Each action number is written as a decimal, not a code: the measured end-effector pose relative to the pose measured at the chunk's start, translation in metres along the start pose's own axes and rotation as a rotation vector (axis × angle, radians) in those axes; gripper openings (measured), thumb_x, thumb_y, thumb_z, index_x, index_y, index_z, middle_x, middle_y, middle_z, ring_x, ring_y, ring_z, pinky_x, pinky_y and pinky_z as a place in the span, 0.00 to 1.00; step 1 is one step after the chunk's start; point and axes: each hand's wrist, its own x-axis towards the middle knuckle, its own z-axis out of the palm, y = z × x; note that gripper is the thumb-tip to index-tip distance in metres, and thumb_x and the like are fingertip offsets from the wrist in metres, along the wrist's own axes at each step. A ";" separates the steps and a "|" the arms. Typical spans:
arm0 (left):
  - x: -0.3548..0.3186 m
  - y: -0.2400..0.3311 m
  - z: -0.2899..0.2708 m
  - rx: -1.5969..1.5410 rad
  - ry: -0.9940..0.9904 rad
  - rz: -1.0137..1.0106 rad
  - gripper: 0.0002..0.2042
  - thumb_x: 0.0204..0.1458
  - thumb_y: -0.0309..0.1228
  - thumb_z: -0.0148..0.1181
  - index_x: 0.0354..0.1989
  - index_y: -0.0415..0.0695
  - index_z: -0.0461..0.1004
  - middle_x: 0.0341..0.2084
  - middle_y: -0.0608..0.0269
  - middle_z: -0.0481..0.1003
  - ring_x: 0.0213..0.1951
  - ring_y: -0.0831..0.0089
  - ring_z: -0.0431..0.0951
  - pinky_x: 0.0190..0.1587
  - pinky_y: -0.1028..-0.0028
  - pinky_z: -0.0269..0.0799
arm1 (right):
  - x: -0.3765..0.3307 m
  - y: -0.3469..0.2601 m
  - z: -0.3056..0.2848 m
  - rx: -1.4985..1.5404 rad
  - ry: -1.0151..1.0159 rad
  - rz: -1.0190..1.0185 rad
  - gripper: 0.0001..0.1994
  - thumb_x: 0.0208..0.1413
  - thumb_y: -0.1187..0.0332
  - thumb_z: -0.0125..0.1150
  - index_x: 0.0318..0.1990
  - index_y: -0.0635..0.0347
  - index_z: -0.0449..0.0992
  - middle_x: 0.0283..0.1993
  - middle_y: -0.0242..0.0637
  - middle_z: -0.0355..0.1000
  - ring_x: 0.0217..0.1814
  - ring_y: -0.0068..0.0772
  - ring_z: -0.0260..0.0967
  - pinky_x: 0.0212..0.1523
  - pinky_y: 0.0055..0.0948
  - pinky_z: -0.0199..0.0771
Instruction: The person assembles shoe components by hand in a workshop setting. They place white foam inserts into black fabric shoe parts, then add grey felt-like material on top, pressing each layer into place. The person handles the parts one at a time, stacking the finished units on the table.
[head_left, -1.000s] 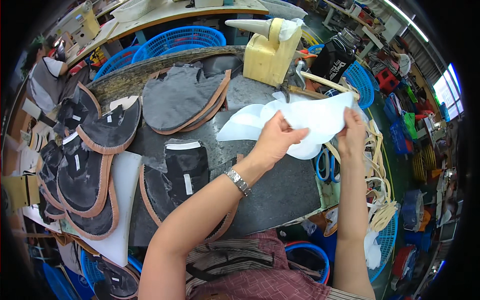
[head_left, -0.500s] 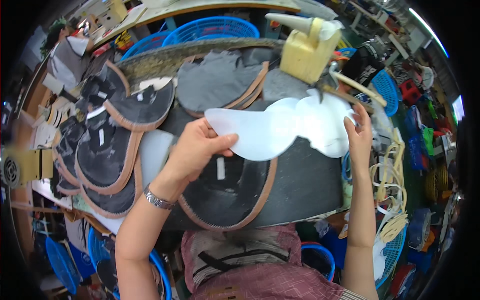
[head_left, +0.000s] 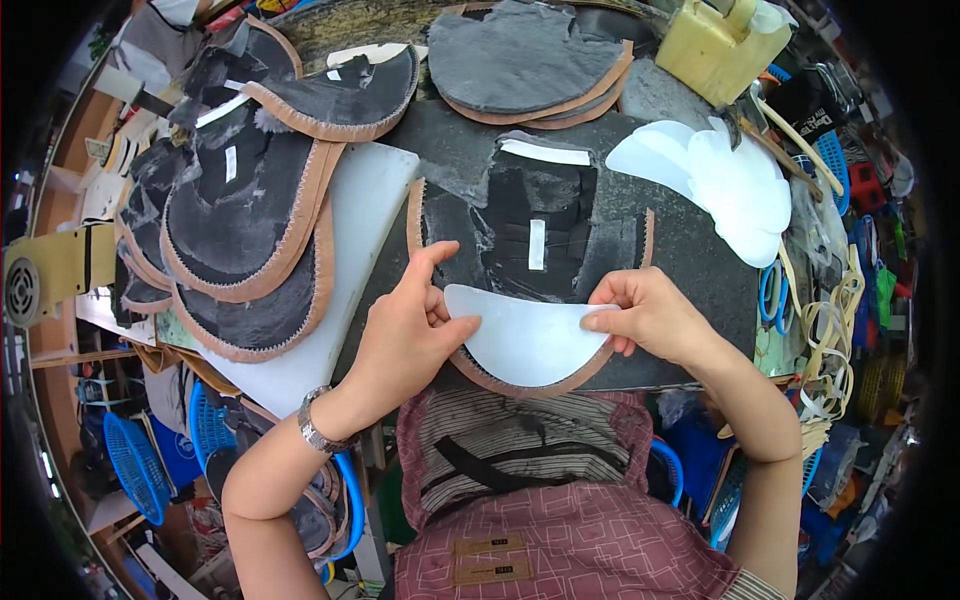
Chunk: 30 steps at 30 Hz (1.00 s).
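A white crescent-shaped sheet [head_left: 528, 338] is stretched between my two hands, just over the near end of a black curved panel with a brown stitched edge [head_left: 470, 240]. My left hand [head_left: 405, 325] pinches the sheet's left tip between thumb and a finger, with the index finger raised. At its right tip, my right hand [head_left: 648, 315] grips the sheet with thumb and fingers. White strips show on the panel's upper part; its lower part is covered by the sheet. To the right lies a fanned pile of similar white sheets [head_left: 742, 190].
Several brown-edged black panels [head_left: 240, 240] overlap at the left, partly over a white board [head_left: 365, 215]. More panels [head_left: 525, 60] lie stacked at the back. A yellowish container [head_left: 715, 55] stands at the far right, near wooden-handled tools [head_left: 800, 135] and pale looped strips [head_left: 835, 340].
One white sheet has come away from the pile and moved down over the panel. My right hand has left the pile and taken the sheet's other end. The view has tilted downward.
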 end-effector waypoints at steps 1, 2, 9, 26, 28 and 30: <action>0.000 0.000 0.000 0.033 0.011 0.011 0.30 0.43 0.21 0.61 0.57 0.38 0.57 0.14 0.71 0.63 0.18 0.85 0.63 0.22 0.83 0.58 | 0.001 0.001 0.001 0.000 -0.006 0.001 0.07 0.50 0.71 0.61 0.29 0.65 0.73 0.22 0.31 0.70 0.22 0.15 0.66 0.20 0.16 0.66; 0.000 0.000 0.001 0.066 0.021 0.021 0.31 0.43 0.21 0.62 0.57 0.38 0.57 0.14 0.70 0.63 0.18 0.84 0.63 0.22 0.82 0.59 | 0.000 0.000 0.002 -0.032 0.006 0.006 0.06 0.50 0.71 0.61 0.29 0.65 0.73 0.22 0.32 0.71 0.21 0.17 0.67 0.20 0.18 0.66; 0.000 0.004 -0.003 0.835 0.229 0.335 0.38 0.33 0.29 0.69 0.57 0.42 0.59 0.31 0.56 0.70 0.34 0.59 0.70 0.34 0.64 0.67 | -0.004 0.002 0.006 -0.922 0.477 -0.593 0.12 0.43 0.64 0.65 0.31 0.59 0.69 0.22 0.40 0.68 0.27 0.43 0.69 0.29 0.36 0.70; 0.014 0.049 0.012 -0.375 0.128 0.247 0.14 0.51 0.23 0.56 0.47 0.40 0.74 0.21 0.77 0.68 0.22 0.90 0.61 0.23 0.86 0.55 | -0.004 -0.012 -0.013 0.927 -0.234 -0.549 0.05 0.55 0.68 0.58 0.34 0.60 0.74 0.29 0.26 0.70 0.31 0.15 0.63 0.36 0.16 0.63; -0.002 0.047 0.015 -0.428 0.140 0.274 0.13 0.50 0.20 0.57 0.46 0.39 0.75 0.24 0.74 0.71 0.23 0.89 0.64 0.25 0.87 0.59 | -0.008 0.000 -0.005 0.936 -0.217 -0.562 0.06 0.55 0.69 0.58 0.30 0.60 0.74 0.30 0.25 0.69 0.33 0.15 0.64 0.35 0.17 0.63; -0.011 0.055 0.024 -0.592 0.146 0.263 0.15 0.47 0.18 0.59 0.45 0.39 0.75 0.24 0.72 0.72 0.24 0.87 0.65 0.26 0.85 0.60 | -0.013 -0.004 0.005 0.853 -0.019 -0.626 0.03 0.53 0.76 0.56 0.32 0.65 0.75 0.35 0.28 0.69 0.35 0.15 0.64 0.35 0.17 0.63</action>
